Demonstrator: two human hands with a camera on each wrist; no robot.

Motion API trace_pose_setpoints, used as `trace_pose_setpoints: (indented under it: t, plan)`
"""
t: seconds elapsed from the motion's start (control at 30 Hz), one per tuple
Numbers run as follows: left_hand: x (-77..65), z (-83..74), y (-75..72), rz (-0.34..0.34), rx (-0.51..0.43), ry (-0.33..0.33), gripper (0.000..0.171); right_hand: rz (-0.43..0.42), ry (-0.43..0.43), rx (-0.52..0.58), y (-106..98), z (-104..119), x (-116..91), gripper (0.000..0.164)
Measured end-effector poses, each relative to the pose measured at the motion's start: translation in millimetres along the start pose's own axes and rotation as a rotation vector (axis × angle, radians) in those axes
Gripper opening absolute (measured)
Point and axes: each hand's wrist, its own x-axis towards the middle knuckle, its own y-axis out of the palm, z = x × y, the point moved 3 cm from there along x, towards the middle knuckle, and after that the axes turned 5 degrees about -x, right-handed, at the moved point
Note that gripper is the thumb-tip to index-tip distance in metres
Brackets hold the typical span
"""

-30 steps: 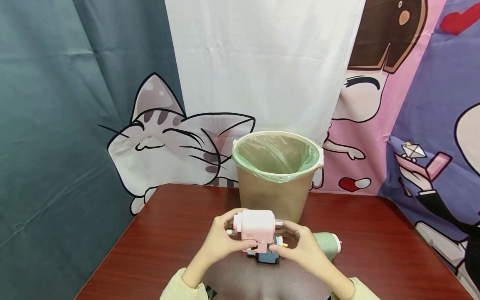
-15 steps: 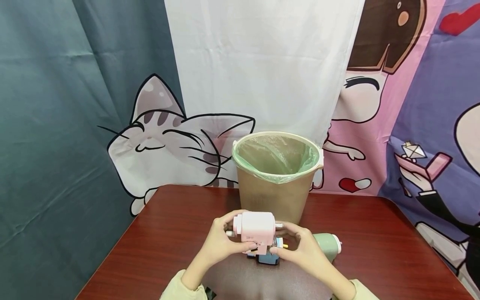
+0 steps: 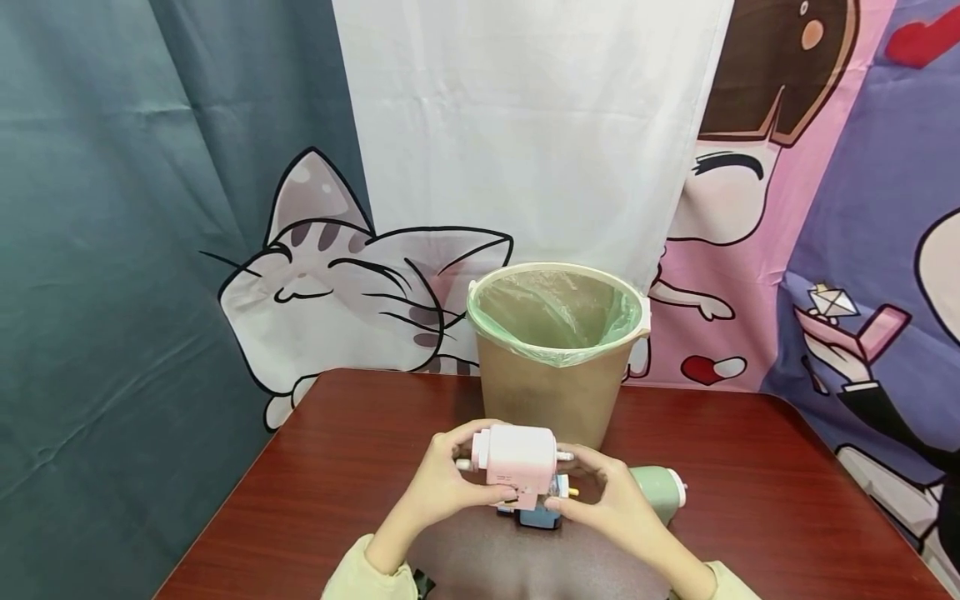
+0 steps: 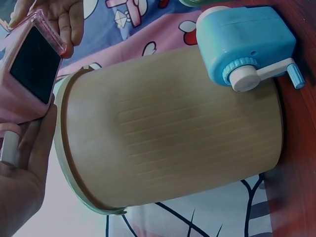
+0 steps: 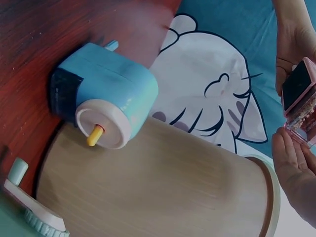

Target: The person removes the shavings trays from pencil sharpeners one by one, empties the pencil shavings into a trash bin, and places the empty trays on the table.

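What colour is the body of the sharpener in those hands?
Pale pink; the sharpener's body shows best in the head view.

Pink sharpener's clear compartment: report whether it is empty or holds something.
Not empty: in the right wrist view, brownish bits show inside the clear compartment. How full, I cannot tell.

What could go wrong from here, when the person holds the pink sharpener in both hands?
Spilling: what look like shavings show in the clear compartment of the pink sharpener. If it tips, they may fall on the table or the blue sharpener, since it seems held in front of the bin, not over its opening.
Dropping: the left hand and right hand hold it raised, so a slip could send it onto the blue sharpener.
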Motion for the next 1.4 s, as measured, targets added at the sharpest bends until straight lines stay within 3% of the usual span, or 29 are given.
trace_pose_setpoints:
  t: [0.67, 1.03, 1.4]
  plan:
    - [0.0, 2.8, -1.5, -0.042, 0.007, -0.038, 0.058, -0.033, 0.021, -0.093, -3.2, -1.2, 1.3, 0.044]
    - [-1.9, 3.7, -1.1, -0.027, 0.005, -0.047, 0.058, -0.034, 0.026, -0.061, -2.5, -2.1, -3.5, 0.045]
    - [-4.3, 1.8, -7.8, -0.066, 0.042, -0.063, 0.058, -0.044, 0.027, -0.065, -4.3, -5.1, -4.1, 0.045]
